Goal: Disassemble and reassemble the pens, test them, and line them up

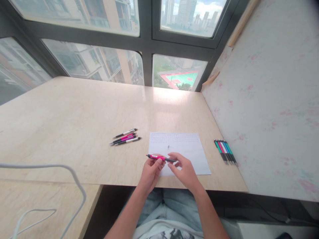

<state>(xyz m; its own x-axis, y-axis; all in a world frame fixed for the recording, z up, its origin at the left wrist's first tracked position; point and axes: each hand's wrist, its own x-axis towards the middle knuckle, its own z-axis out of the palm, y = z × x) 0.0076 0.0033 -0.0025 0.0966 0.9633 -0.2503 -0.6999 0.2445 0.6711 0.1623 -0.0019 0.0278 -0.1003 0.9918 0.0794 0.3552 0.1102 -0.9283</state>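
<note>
Two forearms reached in over faded jeans (163,205), and at the lower left a pale cable (77,179) looped above the wooden surface. The left hand (152,171) pinched a pink-and-black pen (160,158) by its barrel, holding it nearly level above the near part of a white sheet (191,152). The right hand (185,169) was partly open, thumb and fingers parted around the pen's black end; whether they touched it, I could not tell. Beyond the hands, a tiny dark piece (168,146) lay on the sheet, with lines of faint writing farther up. A row of colored pens (225,152) lay near the wall to the right; a looser group (126,137) lay left of the sheet. Past the tabletop (82,113), the window (147,43) showed a green-and-red court (183,79) and buildings.
</note>
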